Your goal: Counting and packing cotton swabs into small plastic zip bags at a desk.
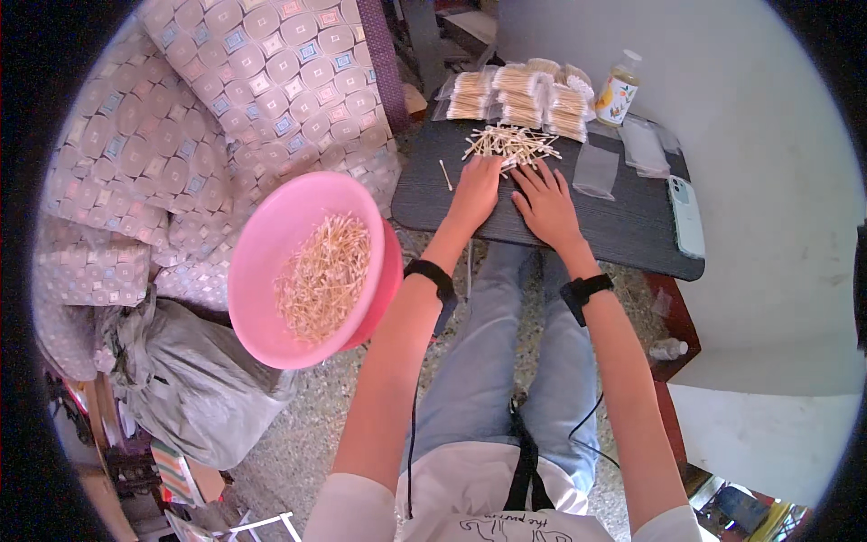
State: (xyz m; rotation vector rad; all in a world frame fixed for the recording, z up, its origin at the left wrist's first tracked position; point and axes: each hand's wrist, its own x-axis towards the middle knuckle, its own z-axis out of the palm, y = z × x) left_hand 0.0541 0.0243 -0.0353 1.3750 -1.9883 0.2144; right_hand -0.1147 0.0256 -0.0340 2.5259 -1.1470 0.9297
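Observation:
A loose pile of cotton swabs [511, 143] lies on the black table [433, 212]. My left hand [477, 188] rests at the pile's near left edge, fingers curled together; whatever they hold, if anything, is hidden. Beside it, my right hand [547, 203] lies palm down with fingers spread, its fingertips touching the near edge of the pile. One single swab [446, 175] lies apart, left of my left hand. Behind the pile stand several clear bags packed with swabs [519, 95]. An unfilled clear bag [596, 170] lies flat to the right of my right hand.
A pink basin [257, 262] full of loose swabs stands left of the table. More clear bags [644, 146], a bottle with yellowish contents [618, 88] and a white phone [686, 217] line the table's right side. A patterned sofa [289, 81] is at left, a pale wall at right.

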